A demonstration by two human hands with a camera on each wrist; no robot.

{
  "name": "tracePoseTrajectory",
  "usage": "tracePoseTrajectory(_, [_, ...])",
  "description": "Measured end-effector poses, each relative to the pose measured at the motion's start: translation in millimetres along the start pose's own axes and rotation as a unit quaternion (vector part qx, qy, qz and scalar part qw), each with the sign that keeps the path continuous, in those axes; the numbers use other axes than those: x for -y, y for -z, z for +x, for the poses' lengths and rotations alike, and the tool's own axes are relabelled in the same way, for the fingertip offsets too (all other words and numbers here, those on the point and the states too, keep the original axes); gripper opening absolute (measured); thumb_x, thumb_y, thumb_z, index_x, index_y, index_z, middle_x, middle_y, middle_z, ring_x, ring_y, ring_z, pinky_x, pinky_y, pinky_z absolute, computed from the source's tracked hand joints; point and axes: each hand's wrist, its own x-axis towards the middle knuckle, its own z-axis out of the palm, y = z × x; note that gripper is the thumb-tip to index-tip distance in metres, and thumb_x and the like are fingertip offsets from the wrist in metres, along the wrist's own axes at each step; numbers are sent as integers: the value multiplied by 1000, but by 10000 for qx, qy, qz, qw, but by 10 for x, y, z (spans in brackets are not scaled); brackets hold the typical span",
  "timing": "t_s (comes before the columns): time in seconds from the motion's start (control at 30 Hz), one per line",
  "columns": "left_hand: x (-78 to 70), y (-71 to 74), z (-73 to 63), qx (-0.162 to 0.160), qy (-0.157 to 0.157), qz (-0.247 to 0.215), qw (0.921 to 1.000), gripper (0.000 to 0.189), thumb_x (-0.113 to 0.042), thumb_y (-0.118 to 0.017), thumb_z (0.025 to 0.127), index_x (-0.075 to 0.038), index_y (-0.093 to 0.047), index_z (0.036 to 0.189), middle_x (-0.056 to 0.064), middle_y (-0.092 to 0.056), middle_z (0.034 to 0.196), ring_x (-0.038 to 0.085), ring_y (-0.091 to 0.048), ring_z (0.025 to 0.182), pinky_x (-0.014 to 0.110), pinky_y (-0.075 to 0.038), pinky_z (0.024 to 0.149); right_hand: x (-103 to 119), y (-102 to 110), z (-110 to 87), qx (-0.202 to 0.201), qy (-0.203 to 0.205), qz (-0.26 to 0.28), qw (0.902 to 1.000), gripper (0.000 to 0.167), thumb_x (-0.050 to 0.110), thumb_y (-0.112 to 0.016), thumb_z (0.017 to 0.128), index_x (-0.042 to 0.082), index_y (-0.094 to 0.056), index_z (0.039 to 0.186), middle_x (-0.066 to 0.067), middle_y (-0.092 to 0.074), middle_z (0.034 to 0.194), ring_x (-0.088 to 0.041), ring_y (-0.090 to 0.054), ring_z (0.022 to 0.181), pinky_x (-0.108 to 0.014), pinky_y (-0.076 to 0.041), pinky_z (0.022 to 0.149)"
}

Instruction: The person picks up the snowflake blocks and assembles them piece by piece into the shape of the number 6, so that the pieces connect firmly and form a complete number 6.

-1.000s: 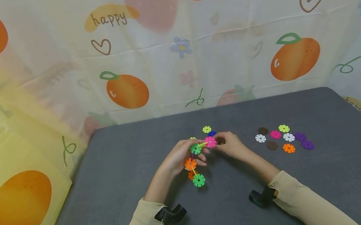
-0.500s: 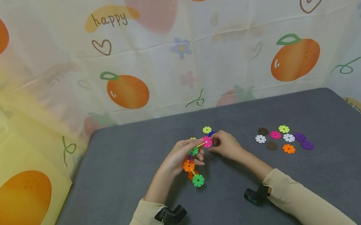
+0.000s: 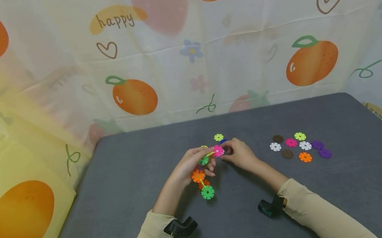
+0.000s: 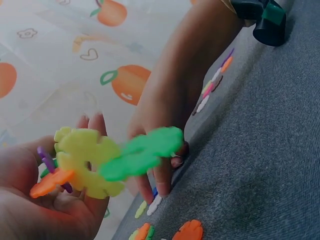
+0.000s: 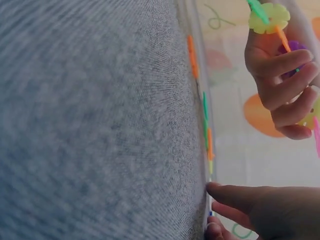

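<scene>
My left hand (image 3: 193, 164) holds a chain of interlocked plastic flower discs, with a pink disc (image 3: 218, 150) at its upper end and a green disc (image 3: 208, 192) hanging lowest. Close up in the left wrist view, a yellow disc (image 4: 92, 162) of the chain has a green disc (image 4: 145, 152) slotted into it. My right hand (image 3: 242, 155) reaches down to the table just beyond the chain. Its fingertips are right at a white disc (image 4: 154, 205) and a blue disc (image 3: 223, 141), thumb and fingers apart in the right wrist view. A loose yellow disc (image 3: 219, 137) lies behind them.
To the right on the dark grey table (image 3: 365, 191) lie several loose discs: white (image 3: 275, 146), brown (image 3: 287, 154), pink (image 3: 291, 142), orange (image 3: 305, 157) and purple (image 3: 325, 153). A printed fabric curtain (image 3: 167, 56) hangs behind the table.
My right hand has shifted slightly left. The chain in my left hand has moved a little left, its pink end and lower green disc included. The loose discs on the right have stayed put.
</scene>
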Motion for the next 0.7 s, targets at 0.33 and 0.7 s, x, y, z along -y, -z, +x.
tracePoseTrajectory(0.33, [14,0,-5,-107,28,-55,9999,37,-26,-50,102,2,-60,123,2,-62,68,9,-57,52,26,-58,53,-45,-11,-57,-428,149,806,9957,20,10,-82,76,2,-67,86,-11,-61,80,-16,-54,69,-27,-45,61])
tracePoseTrajectory(0.7, [-12,15,-5,-403,-23,187,9990,36,-28,-51,100,1,-62,119,1,-62,65,9,-57,50,26,-58,52,48,83,-306,-812,-4,2742,9582,17,3,-70,88,-4,-67,103,-25,-67,80,-20,-64,57,-28,-56,53])
